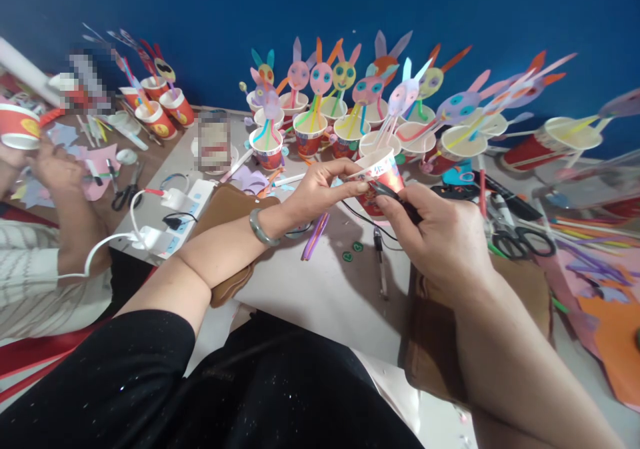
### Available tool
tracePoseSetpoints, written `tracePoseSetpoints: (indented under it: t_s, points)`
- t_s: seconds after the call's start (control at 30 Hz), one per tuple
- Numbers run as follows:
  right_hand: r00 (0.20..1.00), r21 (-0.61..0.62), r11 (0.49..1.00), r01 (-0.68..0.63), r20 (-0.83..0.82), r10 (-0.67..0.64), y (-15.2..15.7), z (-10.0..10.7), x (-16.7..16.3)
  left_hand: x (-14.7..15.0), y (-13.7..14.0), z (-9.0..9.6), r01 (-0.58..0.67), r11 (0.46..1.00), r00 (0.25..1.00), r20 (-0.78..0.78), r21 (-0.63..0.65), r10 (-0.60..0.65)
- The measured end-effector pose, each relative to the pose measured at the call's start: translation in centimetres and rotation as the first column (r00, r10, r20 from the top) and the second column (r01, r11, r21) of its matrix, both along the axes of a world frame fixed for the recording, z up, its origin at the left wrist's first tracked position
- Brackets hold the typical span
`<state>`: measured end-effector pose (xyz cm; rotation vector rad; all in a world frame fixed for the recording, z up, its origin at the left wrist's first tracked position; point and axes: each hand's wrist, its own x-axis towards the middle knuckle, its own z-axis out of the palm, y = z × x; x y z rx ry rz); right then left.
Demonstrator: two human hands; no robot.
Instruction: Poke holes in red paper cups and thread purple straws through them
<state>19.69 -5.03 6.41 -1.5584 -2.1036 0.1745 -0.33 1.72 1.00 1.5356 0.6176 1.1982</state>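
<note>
My left hand (330, 185) is closed on the rim of a red and white paper cup (381, 177), which it holds above the table, tilted. In my right hand (443, 229) is a slim black tool (395, 197), its tip against the cup's side near my left thumb. I cannot make out the tool's exact kind. A thin black cord (363, 217) runs below the cup. On the table under my hands lie two purple straws (315, 237), two small green round pieces (353, 251) and a pen (381, 262).
Paper cups with rabbit-faced straw figures (321, 79) line the blue wall. A power strip (187, 217) and brown pads (483, 302) flank my arms. Scissors (523, 242) and colored paper (613, 342) lie right. At left, another person's hand (63, 162) is near a red cup (20, 127).
</note>
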Motion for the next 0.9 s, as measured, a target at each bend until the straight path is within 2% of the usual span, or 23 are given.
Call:
tracePoseSetpoints:
  t_s: [0.7, 0.9]
  points:
    - [0.998, 0.047, 0.998, 0.044, 0.048, -0.047, 0.03, -0.57, -0.21, 0.45, -0.2, -0.65, 0.029, 0.996, 0.996, 0.083, -0.079, -0.023]
    - [0.999, 0.105, 0.994, 0.028, 0.014, -0.029, 0.19, -1.09, -0.2, 0.48, -0.51, -0.18, 0.044, 0.992, 0.993, 0.116, -0.115, -0.031]
